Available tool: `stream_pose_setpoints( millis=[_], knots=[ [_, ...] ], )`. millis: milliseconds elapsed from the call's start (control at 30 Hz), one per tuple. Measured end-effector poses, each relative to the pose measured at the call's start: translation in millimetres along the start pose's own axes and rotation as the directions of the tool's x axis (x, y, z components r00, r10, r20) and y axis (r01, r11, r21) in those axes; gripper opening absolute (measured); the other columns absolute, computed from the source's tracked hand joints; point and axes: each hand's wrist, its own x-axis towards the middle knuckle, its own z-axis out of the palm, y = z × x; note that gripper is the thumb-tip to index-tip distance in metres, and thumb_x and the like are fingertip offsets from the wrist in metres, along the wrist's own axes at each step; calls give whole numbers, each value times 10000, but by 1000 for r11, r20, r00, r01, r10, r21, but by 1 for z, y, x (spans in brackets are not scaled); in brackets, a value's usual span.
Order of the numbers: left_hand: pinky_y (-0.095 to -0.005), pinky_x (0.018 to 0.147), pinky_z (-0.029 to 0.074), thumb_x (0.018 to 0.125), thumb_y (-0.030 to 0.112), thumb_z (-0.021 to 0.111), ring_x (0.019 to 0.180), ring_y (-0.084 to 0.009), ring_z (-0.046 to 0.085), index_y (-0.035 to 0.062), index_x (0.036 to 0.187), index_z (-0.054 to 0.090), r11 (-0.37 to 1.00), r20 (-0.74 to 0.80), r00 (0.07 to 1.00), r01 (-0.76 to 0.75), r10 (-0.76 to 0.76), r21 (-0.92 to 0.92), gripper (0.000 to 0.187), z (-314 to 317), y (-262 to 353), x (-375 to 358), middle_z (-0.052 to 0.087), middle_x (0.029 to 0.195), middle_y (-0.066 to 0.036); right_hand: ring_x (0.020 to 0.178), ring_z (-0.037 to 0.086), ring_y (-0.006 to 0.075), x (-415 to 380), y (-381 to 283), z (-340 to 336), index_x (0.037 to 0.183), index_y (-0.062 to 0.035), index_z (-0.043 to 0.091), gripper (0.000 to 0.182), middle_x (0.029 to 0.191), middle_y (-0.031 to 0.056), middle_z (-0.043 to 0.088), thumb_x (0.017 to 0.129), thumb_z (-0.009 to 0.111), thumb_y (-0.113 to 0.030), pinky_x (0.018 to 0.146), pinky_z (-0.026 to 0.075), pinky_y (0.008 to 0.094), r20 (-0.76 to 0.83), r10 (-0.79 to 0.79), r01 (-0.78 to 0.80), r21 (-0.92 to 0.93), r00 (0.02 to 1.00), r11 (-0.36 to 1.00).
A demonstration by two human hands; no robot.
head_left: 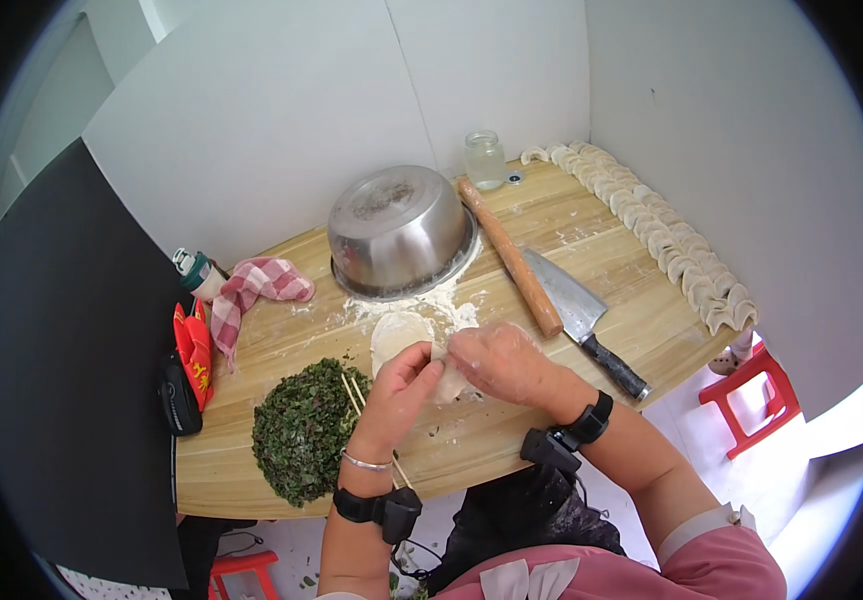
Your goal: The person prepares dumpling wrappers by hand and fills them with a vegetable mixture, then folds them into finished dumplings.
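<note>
From afar I see left hand [403, 388] and right hand [502, 362] pinching, it seems, one dough piece [439, 353]; chopped greens [297, 432] sit close for easy reach.

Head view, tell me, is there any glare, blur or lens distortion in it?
Head view: bright sheen on the bowl; head view: lower right edge washed out; head view: black rounded border and bowed-looking front edge on the table, probably from a wide-angle lens; head view: right hand perhaps slightly soft, though I can't tell whether from movement.
</note>
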Motion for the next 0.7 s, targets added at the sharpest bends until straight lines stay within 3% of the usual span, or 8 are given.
stream_pose_setpoints(
  millis=[200, 267, 467, 600, 700],
  knots=[
    [-174, 725, 422, 925, 59, 550, 823, -24, 506, -33, 1099, 561, 1000, 11, 1000, -1, 0, 30, 197, -1, -2, 1, 576, 923, 34, 685, 584, 363, 6, -5, -15, 840, -62, 505, 162, 680, 142, 564, 882, 528, -216, 591, 445, 453, 70, 71, -77, 94, 995, 993],
    [-174, 720, 425, 922, 55, 553, 820, -24, 512, -35, 1102, 567, 999, 13, 1000, 14, -15, 53, 201, -2, -1, 0, 585, 921, 29, 705, 560, 389, 8, -3, -18, 820, -48, 513, 232, 681, 168, 557, 913, 482, -259, 617, 422, 462, 169, 287, -329, 340, 943, 881],
    [-184, 713, 441, 910, 46, 567, 814, -29, 535, -46, 1105, 584, 995, 60, 998, 4, -10, 104, 216, 1, -8, 3, 616, 932, 7, 685, 546, 403, 8, 3, -13, 771, -34, 512, 265, 686, 188, 551, 914, 472, -253, 615, 419, 460, 280, 202, -283, 288, 938, 915],
    [-187, 703, 444, 905, 44, 571, 802, -28, 537, -46, 1092, 589, 991, 69, 998, 2, -12, 133, 209, -1, -8, 3, 619, 920, 7, 669, 521, 394, 6, 3, -9, 785, -8, 490, 235, 684, 201, 500, 903, 501, -212, 596, 413, 437, 233, 138, -200, 272, 963, 941],
    [-176, 679, 432, 903, 41, 570, 783, -21, 526, -45, 1086, 591, 987, 77, 997, 11, -24, 163, 203, -3, -6, 3, 608, 897, 22, 705, 566, 404, 5, 4, -6, 807, -34, 507, 203, 709, 186, 565, 898, 508, -216, 633, 444, 465, 230, 143, -194, 215, 963, 957]
  ],
)
